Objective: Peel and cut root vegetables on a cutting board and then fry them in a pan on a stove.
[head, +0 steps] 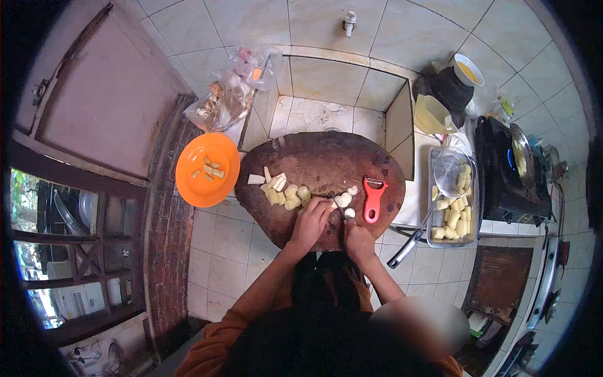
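A dark, round-edged wooden chopping board (325,165) lies before me. My right hand (359,240) grips a knife (339,210), whose thin blade points away from me. Beside the blade, my left hand (311,220) holds a pale peeled vegetable piece (334,204), mostly hidden under my fingers. Cut white rounds (346,199) lie just right of the blade. Left of my left hand are several yellowish slices (291,198) and some longer white pieces (277,181). A red peeler (373,200) rests on the board's right side.
An orange plate (188,176) with small pieces stands at left, below plastic bags (226,101). Right of the board, a wire skimmer (411,249) lies across a clear container (430,235) of pale chunks. Beyond it, a gas stove (494,184) burns under a pan (522,155). A tiled basin (325,113) lies behind.
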The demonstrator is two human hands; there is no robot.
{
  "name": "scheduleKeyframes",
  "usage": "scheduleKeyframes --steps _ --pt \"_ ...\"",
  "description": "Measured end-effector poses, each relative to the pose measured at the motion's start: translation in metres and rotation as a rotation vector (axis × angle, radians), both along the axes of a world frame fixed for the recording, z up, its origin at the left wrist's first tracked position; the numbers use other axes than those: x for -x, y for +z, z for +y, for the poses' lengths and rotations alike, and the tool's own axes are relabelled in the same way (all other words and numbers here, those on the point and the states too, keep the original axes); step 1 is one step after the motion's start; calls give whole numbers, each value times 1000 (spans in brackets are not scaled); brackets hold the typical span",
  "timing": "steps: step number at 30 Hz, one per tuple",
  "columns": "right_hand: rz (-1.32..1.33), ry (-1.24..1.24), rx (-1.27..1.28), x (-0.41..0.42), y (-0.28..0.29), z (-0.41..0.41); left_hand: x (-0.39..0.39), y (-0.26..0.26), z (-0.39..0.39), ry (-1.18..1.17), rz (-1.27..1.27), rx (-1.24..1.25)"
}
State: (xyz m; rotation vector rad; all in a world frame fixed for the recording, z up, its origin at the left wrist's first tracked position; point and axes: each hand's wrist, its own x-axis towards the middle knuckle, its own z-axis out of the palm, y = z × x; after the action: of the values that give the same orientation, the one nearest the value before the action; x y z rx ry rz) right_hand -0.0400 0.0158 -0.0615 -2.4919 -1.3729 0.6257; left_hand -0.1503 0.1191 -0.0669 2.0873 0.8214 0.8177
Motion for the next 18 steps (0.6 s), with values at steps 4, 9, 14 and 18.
scheduleKeyframes --steps 4,9,14,18 --pt "63 -24 41 -2 7 2 3 2 3 -7 11 19" --pt "179 15 -137 -22 -2 0 3 5 2 -14 42 12" --pt "211 31 -249 -20 11 3 6 4 1 -13 39 30" --pt "43 28 -236 -9 21 2 5 3 2 -21 2 15"
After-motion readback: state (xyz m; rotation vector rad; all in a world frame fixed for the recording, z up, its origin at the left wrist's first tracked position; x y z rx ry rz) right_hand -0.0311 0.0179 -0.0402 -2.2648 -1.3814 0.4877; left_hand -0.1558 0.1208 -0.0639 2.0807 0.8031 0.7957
